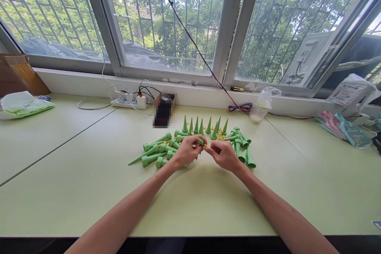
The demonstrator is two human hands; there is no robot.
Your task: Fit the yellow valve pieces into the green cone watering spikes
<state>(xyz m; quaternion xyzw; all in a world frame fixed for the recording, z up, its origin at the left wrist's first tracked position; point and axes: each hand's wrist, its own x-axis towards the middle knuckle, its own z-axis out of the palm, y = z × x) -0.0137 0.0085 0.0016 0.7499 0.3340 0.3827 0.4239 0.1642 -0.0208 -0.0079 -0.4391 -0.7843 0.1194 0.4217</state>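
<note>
My left hand (pixel 188 150) is closed around a green plastic spike (pixel 200 141), only part of which shows past the fingers. My right hand (pixel 224 154) pinches a small yellow piece (pixel 206 147) right against that spike. Behind the hands, several green cones (pixel 197 125) stand upright in a row with small yellow pieces (pixel 220 131) among them. A loose pile of green spikes with ribbed caps (pixel 150 159) lies beside my left hand. To the right of my right hand are more green pieces (pixel 250 158), some standing and some leaning.
At the back stand a power strip (pixel 128 102) with plugs and a small box with a blurred dark front (pixel 163 111). A plastic cup with a bag (pixel 259 111) and coiled wire (pixel 240 107) are by the sill. Plastic packets (pixel 28 105) lie left, pink and teal bags (pixel 342 127) right.
</note>
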